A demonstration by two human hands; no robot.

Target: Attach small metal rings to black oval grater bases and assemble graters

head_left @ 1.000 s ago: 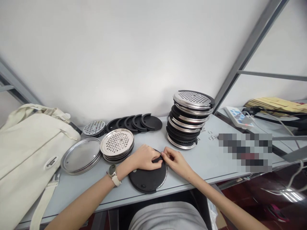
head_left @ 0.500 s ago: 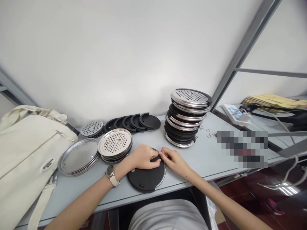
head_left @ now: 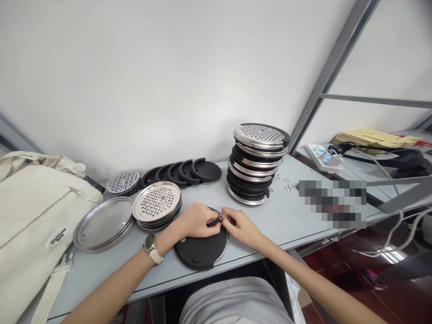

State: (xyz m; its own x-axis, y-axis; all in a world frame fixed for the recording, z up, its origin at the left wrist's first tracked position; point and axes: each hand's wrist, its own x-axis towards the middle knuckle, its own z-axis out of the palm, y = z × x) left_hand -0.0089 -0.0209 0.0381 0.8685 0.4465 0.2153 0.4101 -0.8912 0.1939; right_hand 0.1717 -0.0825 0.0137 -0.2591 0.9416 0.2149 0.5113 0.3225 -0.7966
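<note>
A round black disc with a thin shiny rim along its right side lies near the front edge of the table. My left hand rests over its far part, fingers closed on a black piece at the rim; whether that piece is part of the disc I cannot make out. Between the pinched thumb and finger of my right hand is a small metal ring, right against that black piece. Loose metal rings lie on the table to the right, beyond my right hand.
Left of my hands stand a stack of metal grater discs and a stack of plain metal discs. Black notched discs overlap behind. A tall mixed stack stands at right. A cream bag covers the left end; a power strip lies far right.
The metal ring now shows at my right fingertips, beside the black piece. My left hand keeps its grip. The whole view has shifted slightly.
</note>
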